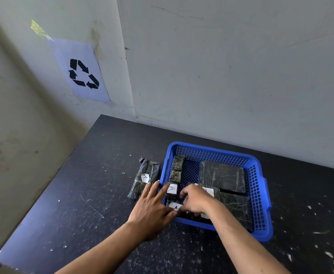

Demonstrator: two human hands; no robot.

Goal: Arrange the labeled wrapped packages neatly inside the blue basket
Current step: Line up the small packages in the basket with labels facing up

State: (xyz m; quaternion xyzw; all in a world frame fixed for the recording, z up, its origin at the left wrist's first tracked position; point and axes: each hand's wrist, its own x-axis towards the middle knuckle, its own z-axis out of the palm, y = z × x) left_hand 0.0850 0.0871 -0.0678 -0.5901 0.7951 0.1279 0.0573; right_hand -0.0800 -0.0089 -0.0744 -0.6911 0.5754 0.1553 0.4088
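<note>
Inside basket: several dark wrapped packages lie in the blue basket (261,186); a narrow package (177,168) runs along the left wall, and a wide flat package (222,176) sits toward the far right, with another flat one (236,204) nearer the person.
Labels: a white tag marked "A" (172,188) shows on a small package at the left near corner, and a second "A" tag (175,207) lies just below it by the near rim.
Outside basket: one long wrapped package (144,179) with its own "A" tag lies on the table just beside the basket's left wall.
Right hand (195,199): reaches into the near left part of the basket, fingers curled down over a small package; how firmly it grips is hidden by the knuckles.
Left hand (152,206): fingers straight and spread, fingertips across the basket's left rim and touching the tagged small package, holding nothing.
Table (83,194): black top, flecked and scratched with pale marks, pushed into a corner.
Walls: pale grey, scuffed and stained, meeting in a corner behind the table.
Wall sheet: a light purple paper (81,70) with a black recycling symbol is stuck to the left wall, a scrap of yellowish tape (38,29) above it.
</note>
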